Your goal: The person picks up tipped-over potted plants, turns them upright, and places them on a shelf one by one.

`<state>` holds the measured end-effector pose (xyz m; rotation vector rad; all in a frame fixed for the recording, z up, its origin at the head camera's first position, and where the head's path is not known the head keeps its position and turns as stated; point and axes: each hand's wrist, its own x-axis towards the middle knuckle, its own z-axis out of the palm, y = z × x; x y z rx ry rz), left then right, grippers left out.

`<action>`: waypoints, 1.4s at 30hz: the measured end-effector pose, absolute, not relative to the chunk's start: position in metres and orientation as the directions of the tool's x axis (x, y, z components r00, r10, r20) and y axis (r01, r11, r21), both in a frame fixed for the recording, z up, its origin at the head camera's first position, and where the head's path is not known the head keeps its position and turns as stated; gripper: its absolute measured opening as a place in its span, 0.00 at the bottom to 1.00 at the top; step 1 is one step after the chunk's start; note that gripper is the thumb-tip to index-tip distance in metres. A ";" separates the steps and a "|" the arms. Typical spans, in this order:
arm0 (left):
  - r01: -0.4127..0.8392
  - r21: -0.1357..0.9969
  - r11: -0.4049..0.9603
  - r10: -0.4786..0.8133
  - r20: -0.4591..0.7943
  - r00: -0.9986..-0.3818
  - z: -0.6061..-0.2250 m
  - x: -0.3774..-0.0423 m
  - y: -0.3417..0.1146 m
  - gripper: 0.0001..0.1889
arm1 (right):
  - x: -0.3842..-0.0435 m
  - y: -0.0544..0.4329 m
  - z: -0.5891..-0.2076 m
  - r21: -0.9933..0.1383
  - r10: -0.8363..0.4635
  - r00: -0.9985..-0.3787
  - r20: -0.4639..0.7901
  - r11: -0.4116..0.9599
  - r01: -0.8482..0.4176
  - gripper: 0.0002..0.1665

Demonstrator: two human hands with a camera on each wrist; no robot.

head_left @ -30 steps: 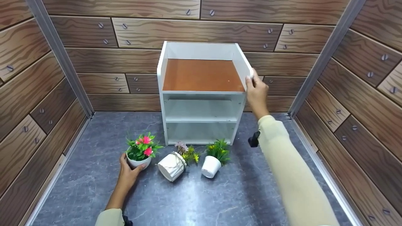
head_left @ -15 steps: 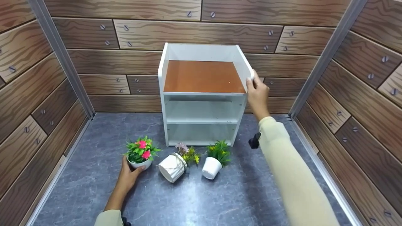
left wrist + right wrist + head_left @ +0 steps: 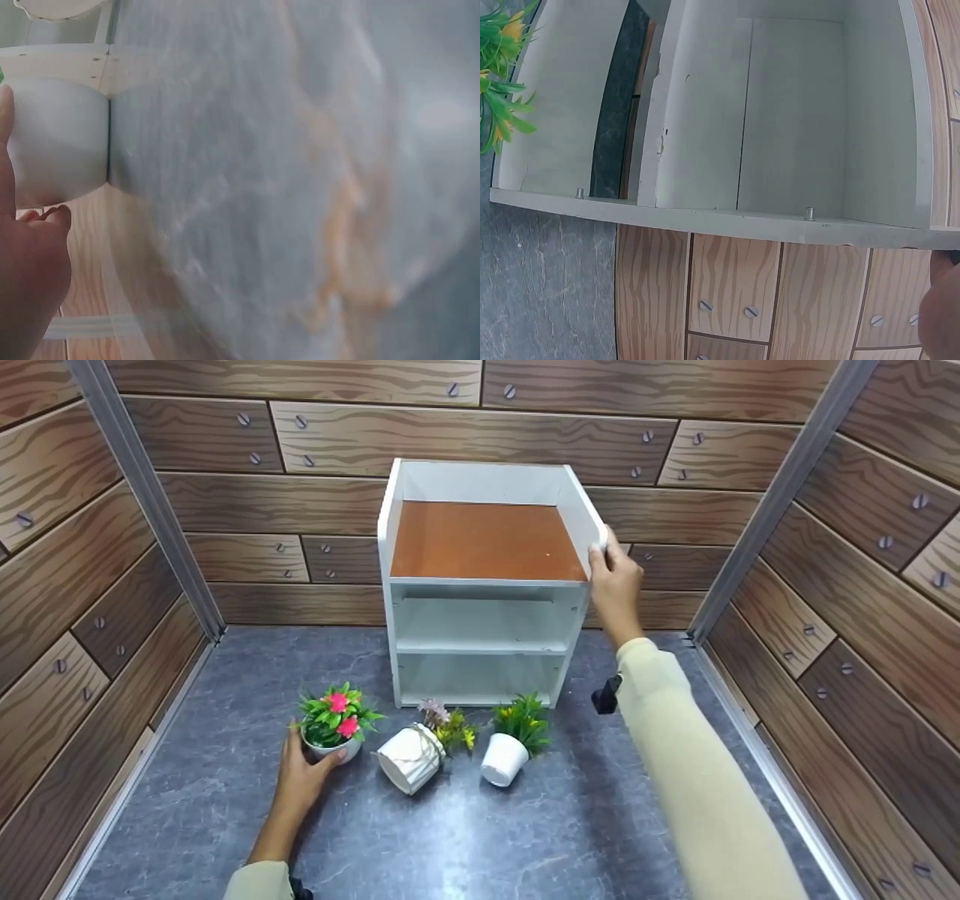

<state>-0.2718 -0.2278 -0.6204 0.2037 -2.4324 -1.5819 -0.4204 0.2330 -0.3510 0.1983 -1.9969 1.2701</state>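
My left hand (image 3: 300, 772) holds a small white pot (image 3: 330, 751) of green leaves and pink flowers (image 3: 339, 712), with the thumb in front and fingers round its left side. The left wrist view shows this pot (image 3: 60, 142) upright, its base at the grey floor. My right hand (image 3: 616, 585) grips the top front edge of the right side panel of a white shelf unit (image 3: 480, 647) with a brown top. Only part of that hand (image 3: 941, 315) enters the right wrist view, by the panel's end.
Between the left hand and the shelf's front, a ribbed white pot (image 3: 411, 757) wound with string lies tipped over with its flowers. A plain white pot (image 3: 504, 759) with yellow-flowered greenery leans beside it. Wood-patterned walls (image 3: 330, 495) enclose the grey floor (image 3: 525, 847).
The pink flowers have shifted slightly left as the potted plant turned a little in my left hand. My right hand keeps its grip on the shelf unit, which stays in place.
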 end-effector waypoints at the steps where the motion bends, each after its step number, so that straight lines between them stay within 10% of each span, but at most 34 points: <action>1: 0.008 0.914 0.406 -0.247 0.118 -0.962 -0.619 -0.272 -0.227 0.59 | -0.420 0.233 -0.351 -0.717 0.251 -0.709 0.659 0.492 -0.493 0.24; 23: 0.013 0.922 0.386 -0.313 0.145 -0.939 -0.609 -0.275 -0.219 0.51 | -0.419 0.230 -0.352 -0.740 0.256 -0.729 0.635 0.473 -0.479 0.25; 42: 0.215 0.936 0.278 -0.178 0.270 -0.946 -0.492 -0.274 -0.162 0.52 | -0.420 0.233 -0.352 -0.714 0.264 -0.700 0.664 0.502 -0.488 0.25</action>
